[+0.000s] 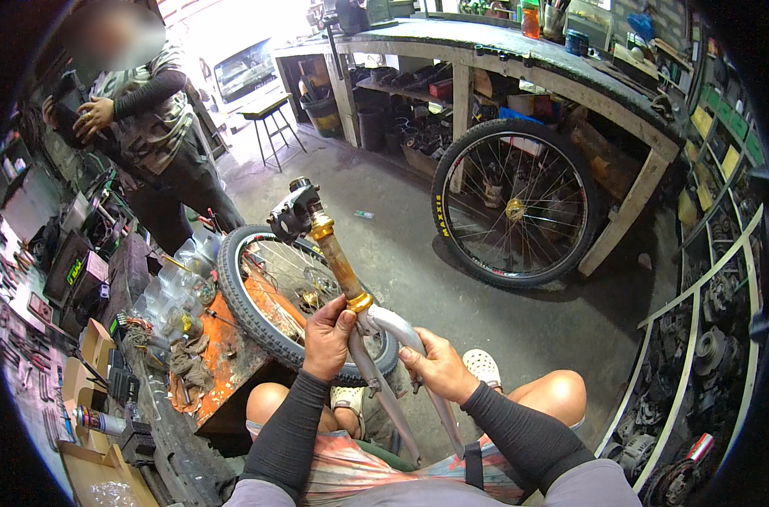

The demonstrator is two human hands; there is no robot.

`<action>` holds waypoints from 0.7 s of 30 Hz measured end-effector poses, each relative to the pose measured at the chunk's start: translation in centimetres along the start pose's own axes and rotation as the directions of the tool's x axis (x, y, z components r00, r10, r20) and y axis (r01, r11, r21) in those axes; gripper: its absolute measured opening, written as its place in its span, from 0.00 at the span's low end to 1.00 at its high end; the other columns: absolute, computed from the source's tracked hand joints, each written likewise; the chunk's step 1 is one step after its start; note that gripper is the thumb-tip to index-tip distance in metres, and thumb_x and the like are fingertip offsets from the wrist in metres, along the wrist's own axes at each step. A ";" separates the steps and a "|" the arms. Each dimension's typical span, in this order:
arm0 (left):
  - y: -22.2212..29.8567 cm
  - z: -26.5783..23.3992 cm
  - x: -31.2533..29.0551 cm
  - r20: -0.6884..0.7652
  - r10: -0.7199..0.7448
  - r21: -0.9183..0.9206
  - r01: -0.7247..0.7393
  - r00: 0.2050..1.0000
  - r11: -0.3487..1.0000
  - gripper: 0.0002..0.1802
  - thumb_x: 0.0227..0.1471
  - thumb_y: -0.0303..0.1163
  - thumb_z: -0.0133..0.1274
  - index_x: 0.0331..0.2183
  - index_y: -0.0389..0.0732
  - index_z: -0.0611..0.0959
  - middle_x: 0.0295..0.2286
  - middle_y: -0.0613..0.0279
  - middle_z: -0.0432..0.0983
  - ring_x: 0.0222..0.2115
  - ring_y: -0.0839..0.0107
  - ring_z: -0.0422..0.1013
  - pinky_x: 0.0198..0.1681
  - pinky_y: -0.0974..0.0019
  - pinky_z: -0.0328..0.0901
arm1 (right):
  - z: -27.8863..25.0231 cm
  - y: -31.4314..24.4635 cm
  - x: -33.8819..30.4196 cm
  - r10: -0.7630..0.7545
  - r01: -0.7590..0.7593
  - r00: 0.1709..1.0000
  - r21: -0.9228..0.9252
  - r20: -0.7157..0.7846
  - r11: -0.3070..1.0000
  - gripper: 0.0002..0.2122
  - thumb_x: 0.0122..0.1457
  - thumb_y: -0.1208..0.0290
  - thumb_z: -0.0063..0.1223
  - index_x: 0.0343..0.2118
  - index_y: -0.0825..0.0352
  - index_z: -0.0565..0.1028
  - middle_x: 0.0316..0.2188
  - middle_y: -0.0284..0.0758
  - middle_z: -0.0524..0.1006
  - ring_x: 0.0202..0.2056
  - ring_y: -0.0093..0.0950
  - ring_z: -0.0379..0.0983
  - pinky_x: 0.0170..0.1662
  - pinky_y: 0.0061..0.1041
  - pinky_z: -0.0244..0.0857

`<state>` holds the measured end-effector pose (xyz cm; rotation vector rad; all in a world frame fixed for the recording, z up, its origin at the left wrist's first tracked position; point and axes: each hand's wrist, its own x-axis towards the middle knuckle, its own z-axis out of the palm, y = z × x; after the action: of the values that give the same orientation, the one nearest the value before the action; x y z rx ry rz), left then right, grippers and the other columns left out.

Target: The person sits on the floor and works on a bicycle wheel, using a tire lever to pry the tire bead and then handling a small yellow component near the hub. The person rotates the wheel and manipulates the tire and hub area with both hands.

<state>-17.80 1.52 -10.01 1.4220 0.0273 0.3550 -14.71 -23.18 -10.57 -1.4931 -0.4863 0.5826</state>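
Note:
A silver bicycle fork [388, 323] stands tilted in front of me, its two legs pointing down toward my lap. My left hand [327, 345] grips it at the crown, thumb and fingers against the lower gold headset cup [360, 302]. Around the right-hand leg, just below the crown, my right hand [440, 365] is closed. The stained steerer tube [343, 272] rises up and to the left. Near its top sit another gold headset cup [321, 226] and a black stem [294, 213]. My fingers hide part of the crown and the right leg.
A bicycle wheel [242, 306] lies beside an orange-topped bench [224, 372] on my left. Another wheel [448, 238] leans against the long workbench [452, 52]. A person [160, 127] stands at the far left, near a stool [264, 106]. Shelves of parts [695, 325] line the right.

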 end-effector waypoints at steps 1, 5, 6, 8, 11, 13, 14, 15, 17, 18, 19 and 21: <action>0.0 0.0 0.0 -0.001 0.003 -0.002 -0.003 1.000 1.000 0.29 0.67 0.39 0.63 0.61 0.30 0.80 0.51 0.57 0.85 0.49 0.73 0.78 0.57 0.69 0.72 | 0.0 0.1 0.0 0.005 -0.005 1.000 -0.002 0.000 1.000 0.22 0.72 0.57 0.60 0.59 0.70 0.75 0.30 0.27 0.78 0.30 0.19 0.74 0.34 0.26 0.71; -0.2 -0.1 -0.3 -0.031 0.007 0.025 -0.006 1.000 1.000 0.29 0.68 0.40 0.62 0.61 0.30 0.80 0.51 0.57 0.85 0.50 0.72 0.79 0.57 0.68 0.72 | 0.1 0.4 0.1 0.017 -0.017 1.000 0.028 0.000 0.999 0.22 0.72 0.57 0.59 0.59 0.70 0.75 0.30 0.28 0.78 0.30 0.19 0.74 0.34 0.26 0.71; -0.4 0.0 -0.4 -0.054 0.019 0.038 -0.017 0.998 0.999 0.29 0.68 0.41 0.62 0.60 0.30 0.80 0.51 0.57 0.85 0.50 0.71 0.78 0.57 0.67 0.72 | 0.2 0.3 0.1 0.022 -0.022 1.000 0.036 0.003 0.999 0.22 0.72 0.56 0.59 0.59 0.70 0.75 0.30 0.28 0.78 0.30 0.19 0.74 0.34 0.26 0.71; -0.5 -0.1 -0.5 -0.057 0.026 0.049 -0.024 0.998 0.999 0.28 0.69 0.42 0.60 0.60 0.31 0.81 0.52 0.56 0.84 0.51 0.69 0.79 0.58 0.65 0.71 | 0.4 0.1 0.1 0.016 -0.016 1.000 0.045 0.001 0.999 0.23 0.72 0.55 0.59 0.59 0.70 0.75 0.29 0.28 0.78 0.29 0.19 0.74 0.33 0.26 0.71; 0.8 0.4 -0.3 0.033 0.018 -0.043 -0.016 0.999 0.999 0.29 0.70 0.41 0.59 0.62 0.32 0.78 0.56 0.51 0.82 0.54 0.64 0.78 0.61 0.61 0.71 | 0.5 0.1 0.1 -0.041 0.042 0.999 0.034 -0.017 0.999 0.23 0.73 0.54 0.59 0.58 0.70 0.76 0.29 0.28 0.78 0.28 0.18 0.73 0.32 0.26 0.71; 1.7 0.9 -0.1 0.117 0.040 -0.206 -0.015 0.992 0.978 0.29 0.70 0.40 0.57 0.64 0.33 0.76 0.58 0.47 0.80 0.57 0.60 0.77 0.63 0.58 0.70 | 0.6 0.3 0.2 -0.110 0.110 0.994 0.007 -0.018 0.994 0.22 0.73 0.53 0.59 0.56 0.69 0.77 0.28 0.27 0.78 0.28 0.18 0.73 0.32 0.26 0.70; 1.7 0.6 0.1 0.162 0.010 -0.271 0.035 0.987 0.962 0.30 0.70 0.40 0.57 0.65 0.34 0.75 0.59 0.46 0.79 0.57 0.59 0.77 0.64 0.56 0.70 | 0.5 0.3 0.3 -0.082 0.082 0.997 0.029 0.006 0.996 0.22 0.73 0.53 0.59 0.55 0.69 0.77 0.28 0.27 0.78 0.28 0.18 0.73 0.32 0.26 0.70; 1.8 0.3 0.3 0.208 -0.020 -0.335 0.090 0.978 0.938 0.31 0.70 0.40 0.57 0.66 0.34 0.74 0.60 0.44 0.78 0.58 0.58 0.76 0.65 0.55 0.69 | 0.4 0.2 0.3 -0.050 0.048 0.998 0.050 0.029 0.998 0.22 0.73 0.53 0.59 0.55 0.69 0.77 0.28 0.27 0.78 0.28 0.18 0.73 0.32 0.26 0.70; 2.4 -0.5 0.4 0.267 -0.082 -0.369 0.181 0.960 0.912 0.32 0.68 0.41 0.60 0.65 0.35 0.74 0.59 0.45 0.78 0.59 0.58 0.76 0.64 0.52 0.70 | 0.2 0.1 0.3 -0.007 0.001 0.997 0.073 0.078 0.997 0.22 0.73 0.52 0.59 0.53 0.69 0.77 0.28 0.27 0.78 0.28 0.18 0.73 0.32 0.26 0.70; 2.3 -0.8 0.4 0.265 -0.075 -0.357 0.170 0.961 0.918 0.32 0.68 0.41 0.61 0.65 0.34 0.74 0.59 0.46 0.79 0.58 0.59 0.76 0.64 0.53 0.70 | 0.2 -0.1 0.4 0.000 -0.008 0.995 0.078 0.102 0.997 0.22 0.73 0.51 0.58 0.53 0.69 0.78 0.28 0.27 0.78 0.28 0.18 0.73 0.32 0.26 0.70; 2.0 -1.2 0.4 0.264 -0.068 -0.346 0.160 0.962 0.925 0.32 0.67 0.41 0.62 0.64 0.34 0.75 0.58 0.46 0.79 0.58 0.59 0.76 0.64 0.53 0.70 | 0.3 -0.2 0.5 0.005 -0.016 0.992 0.082 0.126 0.996 0.22 0.73 0.51 0.58 0.52 0.69 0.78 0.28 0.27 0.78 0.28 0.18 0.73 0.32 0.26 0.70; 2.4 -0.9 0.2 0.211 -0.074 -0.337 0.144 0.975 0.930 0.32 0.64 0.40 0.66 0.62 0.33 0.77 0.54 0.50 0.82 0.55 0.61 0.79 0.62 0.56 0.72 | 0.7 -0.5 0.4 -0.009 0.007 0.996 0.021 0.092 1.000 0.22 0.73 0.50 0.57 0.51 0.68 0.78 0.28 0.28 0.78 0.28 0.19 0.74 0.32 0.28 0.71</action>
<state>-18.35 2.67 -7.83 1.0889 -0.1115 0.1174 -14.75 -22.38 -10.08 -1.4482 -0.5555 0.6508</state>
